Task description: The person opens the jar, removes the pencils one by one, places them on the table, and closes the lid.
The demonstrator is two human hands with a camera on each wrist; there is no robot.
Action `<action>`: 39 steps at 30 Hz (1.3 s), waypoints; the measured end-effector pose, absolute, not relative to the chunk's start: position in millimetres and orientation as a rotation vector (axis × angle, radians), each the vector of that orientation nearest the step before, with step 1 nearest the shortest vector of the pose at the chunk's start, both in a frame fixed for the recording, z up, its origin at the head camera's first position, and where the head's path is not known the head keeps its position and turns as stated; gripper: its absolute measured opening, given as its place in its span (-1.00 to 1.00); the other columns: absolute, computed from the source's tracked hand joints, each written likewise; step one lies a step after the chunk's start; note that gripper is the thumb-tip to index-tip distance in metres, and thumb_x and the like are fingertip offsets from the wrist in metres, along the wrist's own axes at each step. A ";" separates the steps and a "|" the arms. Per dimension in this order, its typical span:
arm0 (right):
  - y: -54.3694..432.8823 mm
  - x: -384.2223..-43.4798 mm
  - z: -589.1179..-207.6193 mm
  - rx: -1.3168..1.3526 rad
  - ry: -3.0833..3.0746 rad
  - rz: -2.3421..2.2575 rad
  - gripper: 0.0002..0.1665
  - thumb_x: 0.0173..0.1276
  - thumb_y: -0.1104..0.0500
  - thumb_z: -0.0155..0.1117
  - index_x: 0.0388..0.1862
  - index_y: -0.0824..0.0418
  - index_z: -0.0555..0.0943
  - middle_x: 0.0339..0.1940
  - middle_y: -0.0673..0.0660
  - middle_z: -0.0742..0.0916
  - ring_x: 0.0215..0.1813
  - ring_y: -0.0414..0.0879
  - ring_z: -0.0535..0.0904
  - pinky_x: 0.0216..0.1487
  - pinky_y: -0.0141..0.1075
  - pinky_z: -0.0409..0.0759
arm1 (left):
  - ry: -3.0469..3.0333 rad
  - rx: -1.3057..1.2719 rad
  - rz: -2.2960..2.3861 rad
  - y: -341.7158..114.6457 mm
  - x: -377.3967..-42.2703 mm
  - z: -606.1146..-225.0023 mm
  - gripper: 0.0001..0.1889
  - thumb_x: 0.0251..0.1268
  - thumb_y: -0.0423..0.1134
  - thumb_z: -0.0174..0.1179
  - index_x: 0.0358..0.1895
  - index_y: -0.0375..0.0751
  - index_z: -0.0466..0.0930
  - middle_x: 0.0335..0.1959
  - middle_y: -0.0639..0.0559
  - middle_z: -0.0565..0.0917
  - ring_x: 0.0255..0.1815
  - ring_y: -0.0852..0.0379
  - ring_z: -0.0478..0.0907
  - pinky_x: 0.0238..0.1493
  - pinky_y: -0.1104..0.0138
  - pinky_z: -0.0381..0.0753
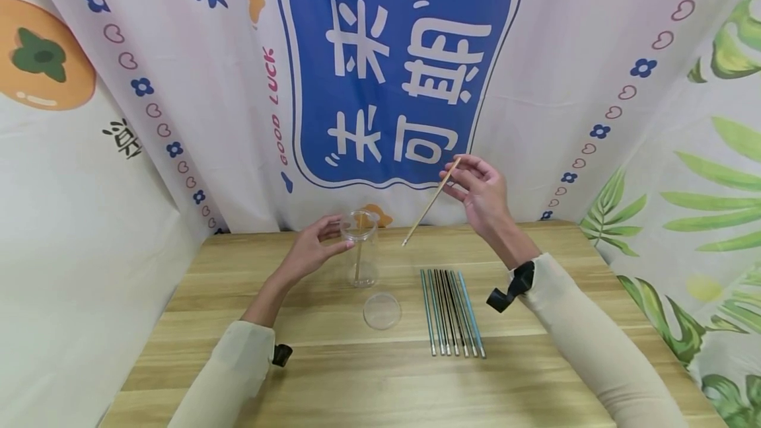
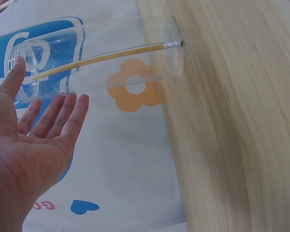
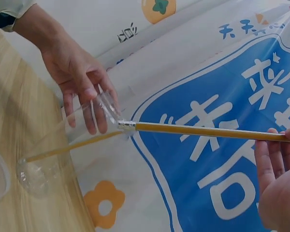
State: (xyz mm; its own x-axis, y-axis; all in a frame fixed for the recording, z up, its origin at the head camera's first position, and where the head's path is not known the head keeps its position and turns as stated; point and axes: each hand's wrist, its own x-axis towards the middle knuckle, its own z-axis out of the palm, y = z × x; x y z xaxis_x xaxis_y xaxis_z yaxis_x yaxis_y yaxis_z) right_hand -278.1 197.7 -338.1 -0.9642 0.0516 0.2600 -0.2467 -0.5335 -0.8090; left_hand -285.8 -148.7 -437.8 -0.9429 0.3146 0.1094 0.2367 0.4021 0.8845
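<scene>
A clear jar (image 1: 367, 263) stands upright on the table, with one yellow pencil (image 2: 111, 57) leaning inside it, eraser end down. My left hand (image 1: 315, 246) is at the jar's left side near the rim, thumb and loosely extended fingers right at the wall. My right hand (image 1: 484, 193) is raised to the right of the jar and pinches another yellow pencil (image 3: 198, 131) near its far end. That pencil slants down to the left, its silver ferrule and eraser lowest. In the right wrist view this eraser end overlaps the jar's mouth.
A clear round lid (image 1: 382, 311) lies just in front of the jar. To its right, several blue and black pencils (image 1: 452, 312) lie side by side, ferrules toward me. Behind the wooden table (image 1: 333, 375) hangs a printed cloth (image 1: 529, 131).
</scene>
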 end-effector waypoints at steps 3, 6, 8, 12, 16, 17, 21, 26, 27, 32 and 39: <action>204.0 -276.9 -342.3 0.292 -1.467 2.597 -0.78 0.49 0.49 0.28 0.04 0.31 0.66 -0.16 0.19 0.80 -0.13 0.01 0.81 0.00 -0.11 0.85 | 2.564 0.490 1.607 -148.4 -285.8 -437.2 -0.22 0.35 -0.09 0.51 0.56 -0.19 0.38 0.44 -0.22 0.57 0.46 -0.21 0.52 0.40 -0.03 0.61; 210.4 -276.0 -347.6 0.291 -1.525 2.603 -0.76 0.48 0.48 0.31 0.06 0.33 0.65 -0.16 0.19 0.81 -0.12 0.02 0.82 0.01 -0.10 0.84 | 2.569 0.495 1.601 -148.5 -286.0 -437.6 -0.21 0.34 -0.07 0.51 0.56 -0.20 0.38 0.44 -0.23 0.56 0.46 -0.22 0.52 0.40 -0.04 0.61; 214.6 -275.4 -351.1 0.291 -1.575 2.601 -0.77 0.48 0.46 0.33 0.06 0.32 0.66 -0.16 0.18 0.82 -0.12 0.01 0.82 0.01 -0.11 0.84 | 2.570 0.501 1.599 -149.0 -286.2 -438.1 -0.20 0.34 -0.06 0.51 0.56 -0.19 0.38 0.44 -0.23 0.56 0.46 -0.23 0.52 0.41 -0.04 0.61; 224.2 -273.6 -357.6 0.292 -1.693 2.575 -0.78 0.50 0.41 0.34 0.07 0.28 0.66 -0.15 0.15 0.83 -0.11 -0.02 0.82 0.02 -0.13 0.84 | 2.564 0.504 1.601 -150.0 -286.9 -439.3 -0.20 0.33 -0.05 0.51 0.56 -0.19 0.38 0.44 -0.23 0.56 0.46 -0.23 0.51 0.41 -0.04 0.60; 235.1 -272.1 -363.5 0.255 -1.792 2.560 -0.79 0.51 0.40 0.33 0.06 0.24 0.66 -0.12 0.14 0.83 -0.10 -0.04 0.81 0.01 -0.17 0.84 | 2.564 0.511 1.600 -150.5 -286.1 -439.4 -0.19 0.34 -0.05 0.51 0.57 -0.21 0.36 0.45 -0.25 0.55 0.46 -0.25 0.50 0.42 -0.05 0.59; 237.5 -272.0 -365.1 0.241 -1.817 2.554 -0.80 0.51 0.40 0.33 0.05 0.23 0.66 -0.12 0.14 0.83 -0.09 -0.04 0.81 0.01 -0.17 0.84 | 2.565 0.509 1.599 -150.4 -285.9 -439.3 -0.19 0.34 -0.05 0.51 0.57 -0.21 0.36 0.45 -0.25 0.55 0.47 -0.25 0.50 0.42 -0.05 0.59; 246.4 -269.7 -372.0 0.204 -1.930 2.509 -0.79 0.50 0.42 0.33 0.04 0.24 0.67 -0.15 0.11 0.83 -0.08 -0.03 0.82 0.00 -0.16 0.84 | 2.569 0.502 1.594 -150.1 -285.5 -438.7 -0.19 0.35 -0.05 0.50 0.57 -0.22 0.35 0.46 -0.26 0.54 0.47 -0.25 0.50 0.42 -0.04 0.60; 256.3 -265.8 -382.8 0.170 -2.050 2.465 -0.77 0.50 0.42 0.33 0.08 0.27 0.65 -0.16 0.09 0.83 -0.08 -0.06 0.82 0.04 -0.13 0.83 | 2.559 0.500 1.598 -150.2 -285.1 -437.0 -0.18 0.35 -0.04 0.50 0.58 -0.22 0.35 0.47 -0.26 0.53 0.48 -0.25 0.48 0.42 -0.06 0.59; 258.1 -265.1 -385.1 0.169 -2.075 2.456 -0.77 0.50 0.41 0.34 0.07 0.26 0.65 -0.15 0.10 0.83 -0.08 -0.06 0.82 0.06 -0.11 0.82 | 2.557 0.497 1.599 -150.4 -285.0 -436.8 -0.18 0.35 -0.04 0.50 0.58 -0.21 0.35 0.47 -0.25 0.53 0.48 -0.25 0.48 0.42 -0.06 0.59; 265.7 -261.7 -395.0 0.163 -2.196 2.384 -0.73 0.51 0.39 0.34 0.14 0.32 0.62 -0.11 0.11 0.82 -0.08 -0.08 0.81 0.07 -0.10 0.82 | 2.553 0.497 1.601 -151.5 -286.2 -438.8 -0.16 0.34 -0.04 0.51 0.58 -0.23 0.34 0.47 -0.26 0.53 0.48 -0.25 0.49 0.42 -0.04 0.59; 277.3 -258.5 -408.7 0.123 -2.296 2.355 -0.70 0.52 0.36 0.34 0.17 0.34 0.59 -0.14 0.08 0.81 -0.09 -0.09 0.80 0.11 -0.07 0.80 | 2.546 0.493 1.609 -151.0 -287.2 -439.1 -0.17 0.34 -0.06 0.51 0.58 -0.25 0.34 0.46 -0.24 0.54 0.47 -0.22 0.50 0.41 -0.03 0.60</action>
